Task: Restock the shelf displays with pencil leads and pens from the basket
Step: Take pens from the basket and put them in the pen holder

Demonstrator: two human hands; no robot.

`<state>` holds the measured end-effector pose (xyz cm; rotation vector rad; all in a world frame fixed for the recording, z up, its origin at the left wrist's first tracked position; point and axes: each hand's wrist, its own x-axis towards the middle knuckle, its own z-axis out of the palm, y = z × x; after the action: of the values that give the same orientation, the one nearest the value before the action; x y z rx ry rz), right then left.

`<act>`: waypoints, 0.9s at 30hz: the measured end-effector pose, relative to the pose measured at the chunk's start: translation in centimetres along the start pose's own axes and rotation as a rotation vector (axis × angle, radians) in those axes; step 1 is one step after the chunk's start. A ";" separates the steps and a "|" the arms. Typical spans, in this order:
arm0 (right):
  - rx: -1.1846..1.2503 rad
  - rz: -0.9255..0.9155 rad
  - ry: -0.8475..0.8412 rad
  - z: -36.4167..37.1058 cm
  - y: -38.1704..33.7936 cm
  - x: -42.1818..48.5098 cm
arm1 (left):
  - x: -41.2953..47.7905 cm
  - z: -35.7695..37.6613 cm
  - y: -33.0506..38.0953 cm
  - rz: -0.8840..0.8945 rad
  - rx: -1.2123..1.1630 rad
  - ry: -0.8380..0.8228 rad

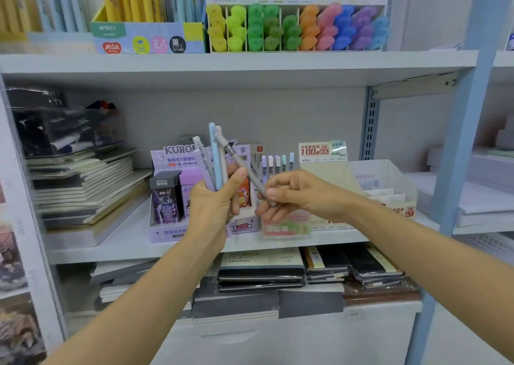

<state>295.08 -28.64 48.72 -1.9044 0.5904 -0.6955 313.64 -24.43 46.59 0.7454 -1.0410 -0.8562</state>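
Left hand has its fingers curled tight round a bundle of pens: slim, round, matte pastel barrels, long axes near upright, tops fanned above the fingertips. A grey pen slants from the bundle's top down right. The right hand pinches its lower end between thumb and forefinger, the other fingers loosely curled. A purple cardboard box sits just behind the left fingers, with open room above the pen tops. The flat shelf edge runs below both wrists.
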 end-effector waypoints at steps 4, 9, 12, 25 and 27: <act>-0.152 -0.005 0.022 0.9 -0.8 0.4 | -0.5 -0.6 0.3 -0.006 0.060 -0.007; -0.140 -0.208 0.443 1.1 -3.7 1.9 | -0.9 -0.4 0.8 0.006 0.201 -0.079; -0.177 -0.205 0.424 1.5 -4.6 2.6 | -1.1 -0.1 0.8 -0.026 0.222 -0.112; -0.323 -0.113 0.873 -5.6 -2.5 2.1 | 0.2 -0.9 0.0 -0.107 0.180 -0.130; -0.384 -0.071 0.852 -5.6 -0.8 2.6 | 0.3 -1.0 -0.4 -0.117 0.154 -0.171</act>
<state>293.20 -33.61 51.91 -1.9222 1.2564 -1.5497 314.59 -24.74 46.04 0.8809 -1.2353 -0.9612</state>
